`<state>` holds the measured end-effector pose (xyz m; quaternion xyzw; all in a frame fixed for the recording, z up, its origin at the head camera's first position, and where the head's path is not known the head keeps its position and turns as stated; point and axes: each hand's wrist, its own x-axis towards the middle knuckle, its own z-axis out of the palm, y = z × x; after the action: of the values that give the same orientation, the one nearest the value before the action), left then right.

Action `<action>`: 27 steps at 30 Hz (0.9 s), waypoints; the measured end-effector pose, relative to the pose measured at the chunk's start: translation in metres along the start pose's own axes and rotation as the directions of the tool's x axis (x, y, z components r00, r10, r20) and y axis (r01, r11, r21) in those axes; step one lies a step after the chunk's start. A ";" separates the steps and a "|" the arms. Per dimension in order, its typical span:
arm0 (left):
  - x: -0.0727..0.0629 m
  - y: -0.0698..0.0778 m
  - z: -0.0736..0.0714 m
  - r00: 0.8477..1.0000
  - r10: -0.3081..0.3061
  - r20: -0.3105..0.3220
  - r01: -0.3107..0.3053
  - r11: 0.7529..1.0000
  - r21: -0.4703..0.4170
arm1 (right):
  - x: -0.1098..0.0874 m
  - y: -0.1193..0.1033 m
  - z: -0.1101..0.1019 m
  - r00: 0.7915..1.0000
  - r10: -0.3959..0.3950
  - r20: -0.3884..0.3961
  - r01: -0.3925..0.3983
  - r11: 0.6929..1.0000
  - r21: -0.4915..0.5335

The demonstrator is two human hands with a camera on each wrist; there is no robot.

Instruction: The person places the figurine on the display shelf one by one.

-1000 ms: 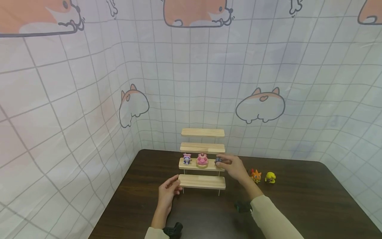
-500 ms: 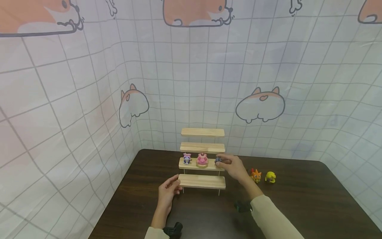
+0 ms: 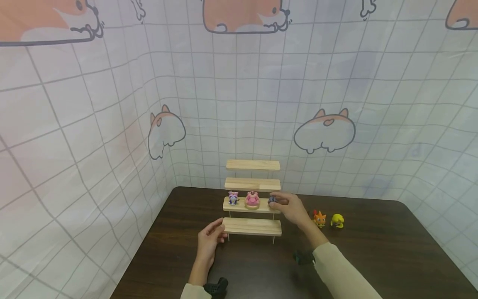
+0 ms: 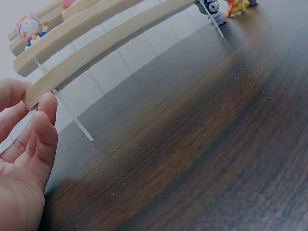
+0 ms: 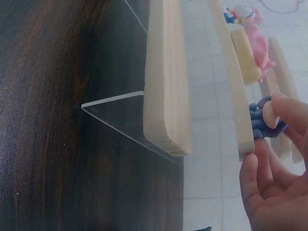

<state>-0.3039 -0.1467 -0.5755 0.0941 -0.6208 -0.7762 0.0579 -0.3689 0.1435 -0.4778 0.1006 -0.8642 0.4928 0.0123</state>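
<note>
Pinching the bottom plank (image 3: 252, 226) with our left hand (image 3: 209, 244), probably to steady it, we've got our right hand (image 3: 292, 209) gripping the blue figurine (image 5: 259, 126) on the next plank up (image 3: 240, 208).

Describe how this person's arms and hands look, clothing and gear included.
The left hand and right hand are ungloved. The left sleeve and right sleeve are pale cream. A black device sits beside the left sleeve, a dark device beside the right.

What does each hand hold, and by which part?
The left hand pinches the lowest shelf by its left end; the right hand holds the dark figurine at its pale front, far side hidden.
</note>
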 end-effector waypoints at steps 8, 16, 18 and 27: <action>0.000 -0.001 0.000 1.000 -0.003 -0.002 0.003 1.000 0.000 | -0.001 0.002 -0.004 1.000 -0.009 0.004 0.009 1.000 -0.006; 0.001 -0.001 -0.001 1.000 0.004 -0.007 -0.004 1.000 0.007 | -0.015 0.008 -0.020 0.999 -0.031 -0.023 0.031 1.000 0.000; 0.002 -0.002 0.000 1.000 0.004 -0.011 -0.003 1.000 0.006 | -0.021 0.011 -0.025 0.999 -0.040 -0.031 0.040 0.999 -0.004; 0.001 -0.001 0.000 1.000 0.004 -0.011 -0.004 1.000 0.002 | -0.058 0.027 -0.050 0.993 -0.093 -0.073 0.091 0.995 -0.028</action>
<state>-0.3052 -0.1468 -0.5768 0.0975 -0.6215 -0.7748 0.0627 -0.3210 0.2095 -0.4820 0.1218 -0.8637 0.4842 0.0683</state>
